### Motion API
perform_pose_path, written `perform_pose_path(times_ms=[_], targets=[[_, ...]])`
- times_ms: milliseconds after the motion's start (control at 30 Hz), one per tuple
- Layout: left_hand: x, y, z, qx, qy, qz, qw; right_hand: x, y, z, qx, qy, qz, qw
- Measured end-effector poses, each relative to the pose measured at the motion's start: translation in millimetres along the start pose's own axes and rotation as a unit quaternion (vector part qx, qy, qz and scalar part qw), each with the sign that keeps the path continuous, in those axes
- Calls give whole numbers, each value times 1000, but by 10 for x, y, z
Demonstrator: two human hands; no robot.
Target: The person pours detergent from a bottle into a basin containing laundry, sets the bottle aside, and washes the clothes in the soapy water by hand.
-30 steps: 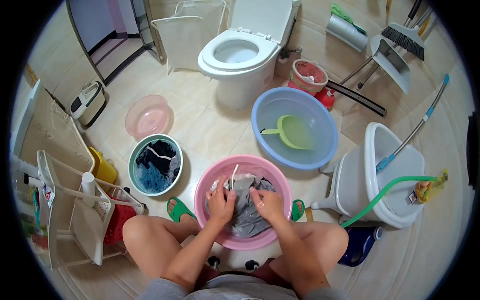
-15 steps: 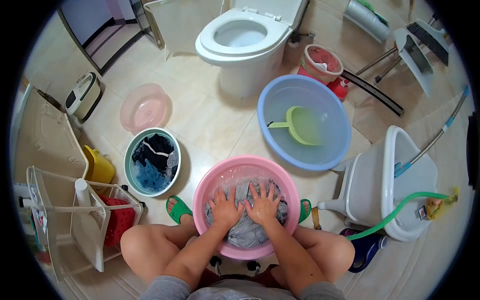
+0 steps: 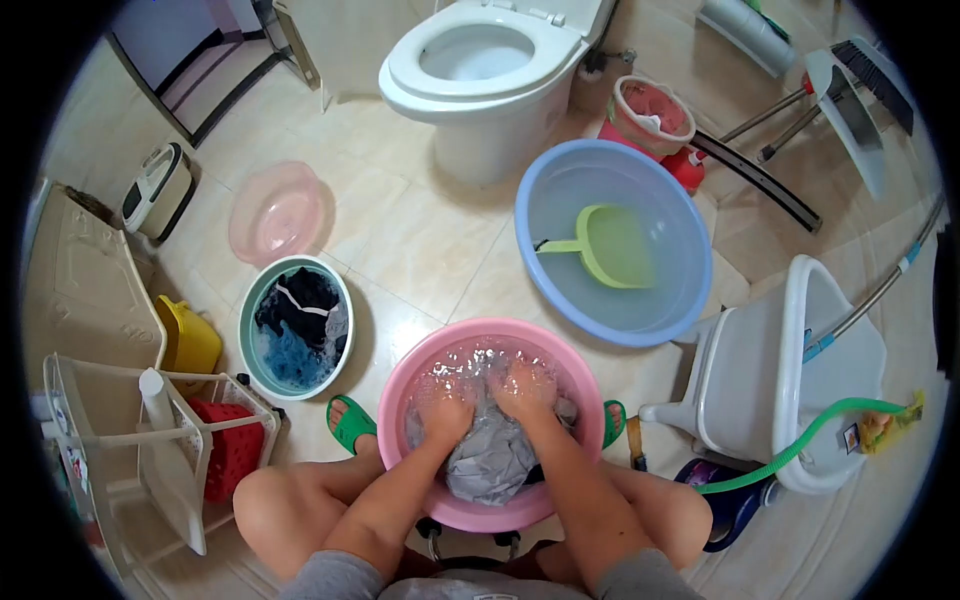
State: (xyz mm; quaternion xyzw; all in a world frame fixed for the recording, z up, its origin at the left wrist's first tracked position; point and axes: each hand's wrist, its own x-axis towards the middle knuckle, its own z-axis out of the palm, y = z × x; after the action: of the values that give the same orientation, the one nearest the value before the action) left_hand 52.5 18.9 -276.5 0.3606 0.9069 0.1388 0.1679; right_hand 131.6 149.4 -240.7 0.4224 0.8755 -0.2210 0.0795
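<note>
Grey cloth (image 3: 490, 462) lies wet in the water of a pink basin (image 3: 590, 372) between the person's legs. My left hand (image 3: 445, 408) is in the left part of the basin, its fingers under rippling, glinting water. Beside it on the right, my right hand (image 3: 522, 390) is sunk the same way, fingers blurred by the water. Both hands are at the far edge of the cloth; whether they grip it cannot be made out.
A green-rimmed basin (image 3: 347, 352) of dark and blue cloth stands left. Behind right is a blue basin (image 3: 530, 190) with a green dipper (image 3: 618, 250). A pink empty basin (image 3: 278, 212), toilet (image 3: 480, 95), shelf rack (image 3: 175, 460) and white tub (image 3: 745, 385) stand around.
Both hands went from raised above the cloth, to spread flat on it, to down in the water at its far side. The water now ripples strongly, and the view has shifted slightly.
</note>
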Motion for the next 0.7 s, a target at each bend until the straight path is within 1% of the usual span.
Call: perform_pose_path(times_ms=[33,67,100,167,300,367,400,467,500,567,600,667,700], targets=[[68,34,-125,-104,-63,-64,991,61,3,-36,7,-39,42,998],[90,45,-212,-206,-127,-126,962,84,11,-54,15,-79,85,993],[76,-11,-181,-206,-122,-122,963,68,24,-49,16,-74,83,994],[37,-144,-49,-218,21,11,976,-4,55,-37,109,-45,84,989],[-166,-3,-323,-166,61,13,984,-201,59,-152,162,4,44,986],[-254,17,-419,-182,121,83,972,-326,37,-249,185,50,46,980],[-301,29,-481,-182,122,87,972,-435,-7,-366,185,54,47,980],[-389,36,-622,-221,201,190,935,-644,-100,-616,227,65,33,971],[-441,42,-685,-223,202,192,934,-692,-88,-621,226,68,32,971],[-553,19,-787,-211,176,236,932,-836,-48,-554,257,119,-29,959],[-589,-19,-823,-212,176,236,932,-901,-13,-477,257,119,-29,959],[-634,-76,-869,-174,-18,223,959,-991,68,-334,185,134,-86,970],[-626,-53,-863,-175,-20,225,958,-1030,-19,-600,137,-99,53,984]])
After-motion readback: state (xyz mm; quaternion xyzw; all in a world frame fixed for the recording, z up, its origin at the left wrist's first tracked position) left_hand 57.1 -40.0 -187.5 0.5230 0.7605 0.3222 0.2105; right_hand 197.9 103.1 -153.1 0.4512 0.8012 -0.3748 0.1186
